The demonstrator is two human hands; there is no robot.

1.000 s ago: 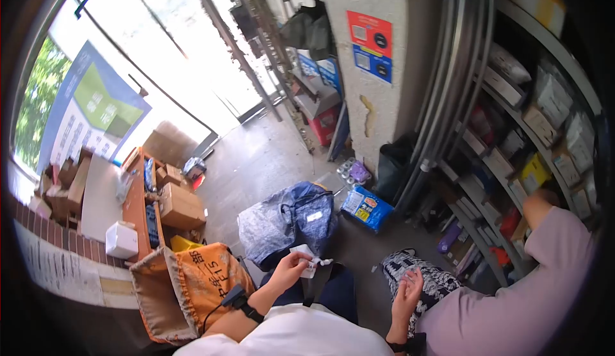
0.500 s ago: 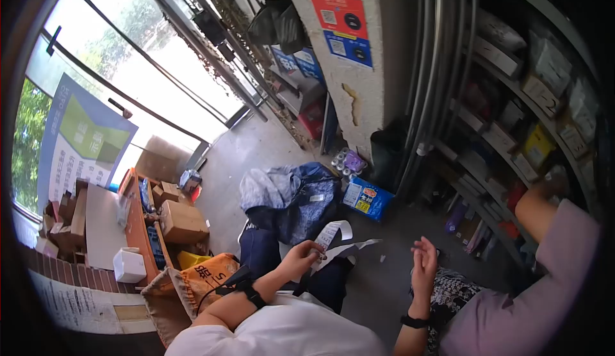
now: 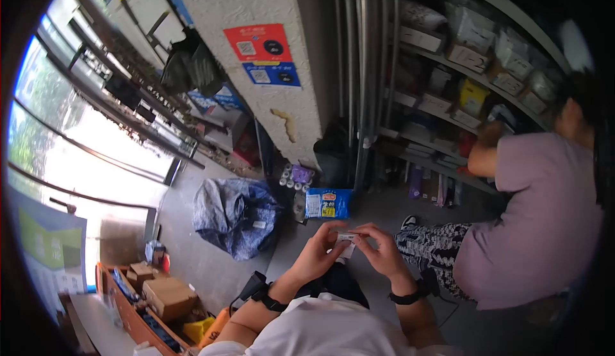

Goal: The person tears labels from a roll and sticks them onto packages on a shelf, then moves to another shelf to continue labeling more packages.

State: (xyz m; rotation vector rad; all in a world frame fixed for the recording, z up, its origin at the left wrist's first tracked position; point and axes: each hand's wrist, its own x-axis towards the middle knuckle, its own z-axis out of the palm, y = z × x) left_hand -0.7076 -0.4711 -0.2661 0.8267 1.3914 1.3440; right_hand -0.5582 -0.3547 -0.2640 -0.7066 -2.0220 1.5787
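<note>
In front of my body, my left hand and my right hand are close together. Both sets of fingers pinch a small piece of white printed paper, part of which hangs below them. Just beyond the hands a blue packet lies on the floor. Farther left is a large blue fabric bundle. Several rolls with a purple item on them sit by the foot of the pillar.
To the right, a person in a pinkish shirt leans toward shelves of bags and boxes. A pillar stands ahead. Cardboard boxes and an orange-edged table are at lower left.
My view has turned to the right. My right hand has come over to my left hand and now holds the paper too. The long curled strip now looks short between the fingers.
</note>
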